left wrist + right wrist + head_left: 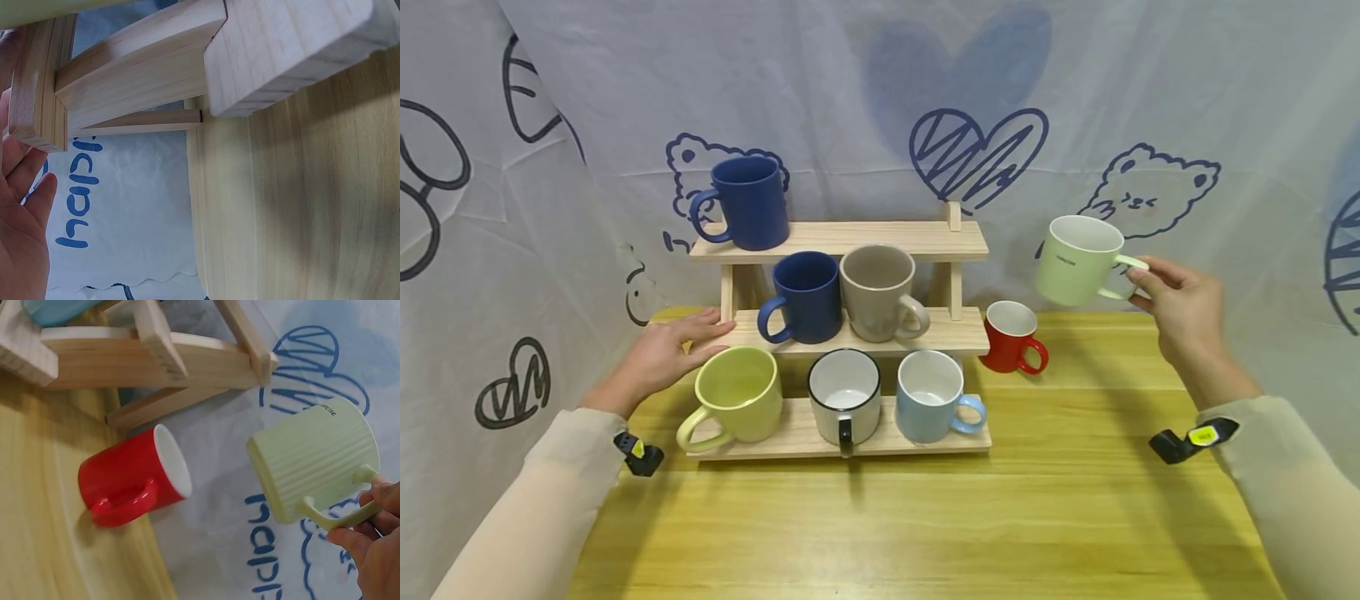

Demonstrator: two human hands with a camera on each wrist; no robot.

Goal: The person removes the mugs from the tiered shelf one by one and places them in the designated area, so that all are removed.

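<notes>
My right hand (1187, 308) pinches the handle of a pale green mug (1075, 265), held upright in the air right of the shelf. The right wrist view shows the fingers around that handle and fine ribs on the mug (319, 462). My left hand (662, 354) rests its fingers against the left end of the middle board of a three-tier wooden shelf (880, 234). Below the green mug, a red mug (1009, 337) stands on the table by the shelf's right side.
A blue mug (752, 204) stands on the top tier. Another blue mug (808, 300) and a grey-beige mug (876, 292) share the middle one. Yellow-green (741, 396), white black-rimmed (846, 400) and light blue (927, 400) mugs line the bottom. A printed cloth (850, 92) hangs behind.
</notes>
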